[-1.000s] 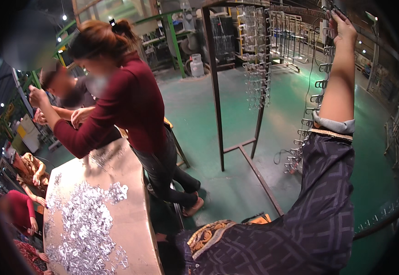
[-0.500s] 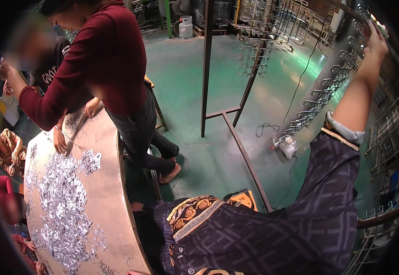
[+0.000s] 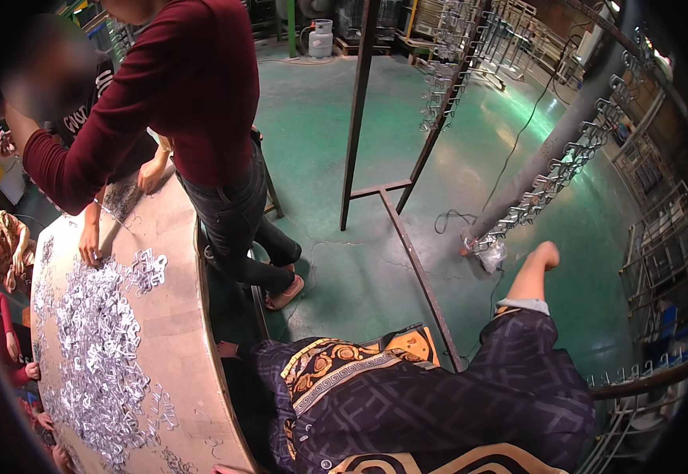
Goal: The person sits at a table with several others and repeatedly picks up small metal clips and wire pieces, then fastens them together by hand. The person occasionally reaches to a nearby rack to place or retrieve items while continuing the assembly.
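Note:
My right arm (image 3: 524, 291), in a rolled dark sleeve, reaches out low over the floor. Its end is rounded, and I cannot make out the fingers of my right hand (image 3: 548, 254) or anything in them. Nearest to it stands a slanting grey pole (image 3: 533, 174) with rows of bent metal hooks (image 3: 569, 166). Of my left hand (image 3: 224, 469), only a sliver shows at the lower edge, by the table's rim; its fingers are cut off. A pile of small silvery metal hooks (image 3: 95, 355) covers much of the brown tabletop (image 3: 178, 316).
A co-worker in a maroon top (image 3: 194, 95) stands at the far table end, beside another person in black. More people sit along the left side. A dark metal frame (image 3: 419, 276) rises from the green floor; an orange stool (image 3: 411, 346) is behind me. Racks (image 3: 660, 229) line the right.
My right arm has come down and inward from the top of the hook-covered pole. The pole appears shifted in view. The maroon-clad co-worker's arm has moved slightly.

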Demonstrator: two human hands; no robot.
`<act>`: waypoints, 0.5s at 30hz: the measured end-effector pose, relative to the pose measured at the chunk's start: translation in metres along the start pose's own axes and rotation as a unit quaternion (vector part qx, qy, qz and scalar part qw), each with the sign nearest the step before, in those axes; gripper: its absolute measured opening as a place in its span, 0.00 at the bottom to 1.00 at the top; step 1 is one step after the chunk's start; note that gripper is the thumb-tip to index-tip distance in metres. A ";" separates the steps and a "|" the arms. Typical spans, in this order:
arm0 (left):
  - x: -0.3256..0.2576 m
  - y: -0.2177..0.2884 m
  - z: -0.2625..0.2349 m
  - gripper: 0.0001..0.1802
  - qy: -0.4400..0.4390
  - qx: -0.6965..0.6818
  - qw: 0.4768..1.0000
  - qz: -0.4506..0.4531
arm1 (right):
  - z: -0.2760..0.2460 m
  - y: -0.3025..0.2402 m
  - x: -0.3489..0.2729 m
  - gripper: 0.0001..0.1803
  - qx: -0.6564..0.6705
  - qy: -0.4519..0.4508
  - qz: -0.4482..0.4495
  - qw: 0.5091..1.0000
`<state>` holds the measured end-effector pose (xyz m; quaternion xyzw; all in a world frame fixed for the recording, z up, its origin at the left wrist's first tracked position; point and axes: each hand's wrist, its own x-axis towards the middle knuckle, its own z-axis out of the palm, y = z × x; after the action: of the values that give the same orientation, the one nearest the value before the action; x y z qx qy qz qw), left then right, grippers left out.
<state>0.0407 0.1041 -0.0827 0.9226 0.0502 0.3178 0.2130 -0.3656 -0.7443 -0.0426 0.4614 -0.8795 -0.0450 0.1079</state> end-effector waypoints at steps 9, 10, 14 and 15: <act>-0.002 -0.005 0.000 0.22 0.031 0.005 0.999 0.003 | 0.110 -0.077 -0.112 0.24 0.567 -0.170 -0.176 0.786; -0.002 -0.006 -0.001 0.22 0.035 0.006 0.999 0.003 | 0.103 -0.082 -0.113 0.22 0.558 -0.181 -0.182 0.789; 0.012 -0.012 0.000 0.23 0.044 0.004 0.999 0.003 | 0.088 -0.085 -0.118 0.16 0.509 -0.177 -0.196 0.819; 0.017 -0.014 0.001 0.23 0.046 0.003 0.999 0.005 | 0.086 -0.084 -0.119 0.15 0.486 -0.163 -0.206 0.834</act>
<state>0.0558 0.1203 -0.0797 0.9079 0.0562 0.3604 0.2066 -0.2529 -0.6959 -0.1590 0.6110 -0.6777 0.2922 -0.2866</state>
